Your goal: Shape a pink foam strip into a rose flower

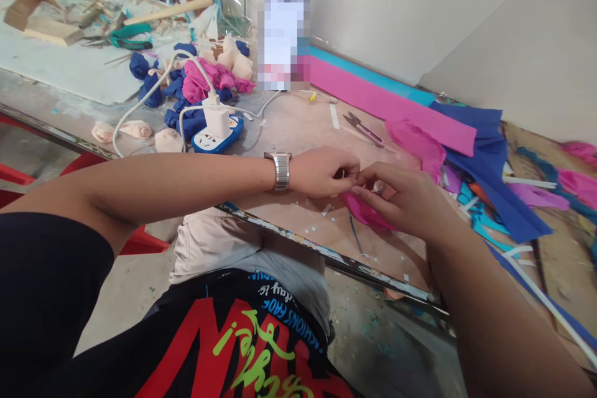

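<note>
My left hand (321, 172), with a metal watch (282, 171) on its wrist, is closed in a pinch over the table. Its fingertips meet those of my right hand (403, 193), also pinched. A piece of pink crepe paper (368, 214) shows just below the fingertips, held at my right hand; the spot where it is gripped is hidden. Whatever is between my left fingers is too small to make out. A thin dark strand (355, 233) lies on the table below. Beyond my hands are small scissors (366, 130) and another crumpled pink crepe piece (415, 143).
Folded pink paper (392, 102) and blue paper (485, 155) lie to the right. A power strip (218, 137) with a charger and white cable stands left, beside crumpled paper flowers (200, 81). A blurred-out screen (283, 37) leans at the back. Pliers (130, 36) and wood scraps are far left.
</note>
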`<state>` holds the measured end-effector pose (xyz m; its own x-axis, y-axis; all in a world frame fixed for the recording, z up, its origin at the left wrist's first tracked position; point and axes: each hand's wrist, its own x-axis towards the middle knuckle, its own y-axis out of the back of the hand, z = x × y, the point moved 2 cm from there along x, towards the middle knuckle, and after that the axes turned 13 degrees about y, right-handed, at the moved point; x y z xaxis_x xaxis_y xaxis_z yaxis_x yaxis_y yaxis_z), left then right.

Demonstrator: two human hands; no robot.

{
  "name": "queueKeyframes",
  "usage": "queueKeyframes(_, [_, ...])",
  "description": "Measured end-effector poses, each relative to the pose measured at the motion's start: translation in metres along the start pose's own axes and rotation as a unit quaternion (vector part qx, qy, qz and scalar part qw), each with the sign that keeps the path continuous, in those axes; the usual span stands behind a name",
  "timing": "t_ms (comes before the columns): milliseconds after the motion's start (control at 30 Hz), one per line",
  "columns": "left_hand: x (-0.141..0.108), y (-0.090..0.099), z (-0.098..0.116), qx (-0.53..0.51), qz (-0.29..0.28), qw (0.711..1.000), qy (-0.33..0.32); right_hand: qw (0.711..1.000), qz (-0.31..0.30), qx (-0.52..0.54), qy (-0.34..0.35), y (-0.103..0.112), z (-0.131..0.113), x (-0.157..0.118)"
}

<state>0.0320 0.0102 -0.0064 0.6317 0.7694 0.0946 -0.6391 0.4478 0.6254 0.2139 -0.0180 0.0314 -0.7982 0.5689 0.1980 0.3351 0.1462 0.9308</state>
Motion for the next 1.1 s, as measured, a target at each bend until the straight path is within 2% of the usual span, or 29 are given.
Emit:
queueKeyframes(400, [-0.0005, 0.0014, 0.0027, 0.027, -0.005, 1.000, 0.008, 1.000, -0.005, 0.003, -0.004, -0.0003, 0.0005, -0.0009])
queueKeyframes(733, [-0.0017, -0.0011, 0.0014, 0.129, -0.004, 0.991, -0.044, 0.999, -0.029, 0.008, 0.011, -0.0019, -0.0019, 0.0014])
queueKeyframes(1100, [-0.0023, 0.0005, 0.0033, 0.134, -0.011, 0.991, -0.029, 1.000, -0.019, 0.009, 0.016, -0.0019, -0.0015, 0.0015])
